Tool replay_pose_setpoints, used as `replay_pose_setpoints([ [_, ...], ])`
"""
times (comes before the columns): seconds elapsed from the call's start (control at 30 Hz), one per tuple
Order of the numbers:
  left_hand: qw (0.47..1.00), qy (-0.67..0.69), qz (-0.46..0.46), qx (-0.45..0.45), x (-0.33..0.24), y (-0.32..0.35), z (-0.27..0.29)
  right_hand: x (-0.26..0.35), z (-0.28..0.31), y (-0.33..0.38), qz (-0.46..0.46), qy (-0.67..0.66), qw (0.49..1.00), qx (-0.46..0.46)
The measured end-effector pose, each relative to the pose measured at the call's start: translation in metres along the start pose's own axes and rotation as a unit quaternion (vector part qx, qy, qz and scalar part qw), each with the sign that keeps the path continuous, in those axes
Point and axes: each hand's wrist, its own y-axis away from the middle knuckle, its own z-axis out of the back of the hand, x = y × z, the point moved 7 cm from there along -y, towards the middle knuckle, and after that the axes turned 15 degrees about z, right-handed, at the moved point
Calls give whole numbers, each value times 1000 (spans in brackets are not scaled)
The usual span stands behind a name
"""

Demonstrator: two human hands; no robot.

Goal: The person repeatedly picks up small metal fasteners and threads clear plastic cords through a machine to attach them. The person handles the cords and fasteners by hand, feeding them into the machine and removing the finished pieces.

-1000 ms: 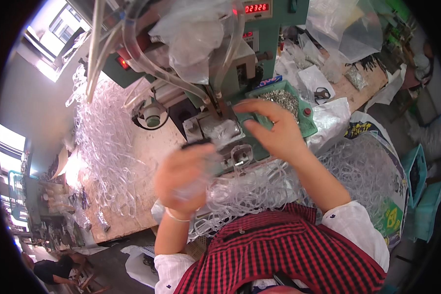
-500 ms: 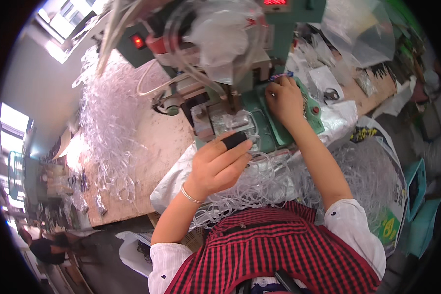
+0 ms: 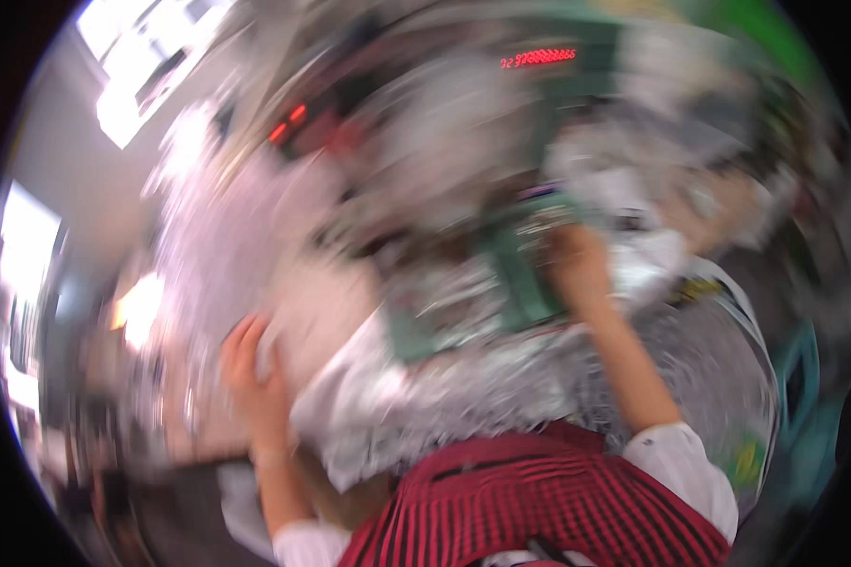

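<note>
Cluttered workshop bench (image 3: 326, 307), left to right: both hands at supplies, probably a gathering step.
Strips (image 3: 203, 222) (clear, glossy, ribbon-thin) form a pale heap just beyond the left hand (image 3: 255, 373), whose fingers and thumb stand apart; blur leaves any grasp there impossible to tell. Next come the machine (image 3: 586, 85), of green-painted metal, and the tray (image 3: 520, 283), oblong and green, with small glinting bits (image 3: 542, 221). At its right side is the right hand (image 3: 577, 266), its grip likewise unclear. As judged, the next move calls for a light pinch, since tangled strips could drag.
</note>
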Motion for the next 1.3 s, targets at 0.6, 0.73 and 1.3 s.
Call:
replay_pose_setpoints([
  [0.6,988,132,81,-28,15,-49,-64,64,59,0,56,-284,956,-52],
  [0.73,839,451,275,131,5,-35,-103,82,22,-53,-2,-341,939,-51],
  [1.3,817,576,-6,-7,-175,-51,55,123,-4,-38,-114,-539,833,-45],
])
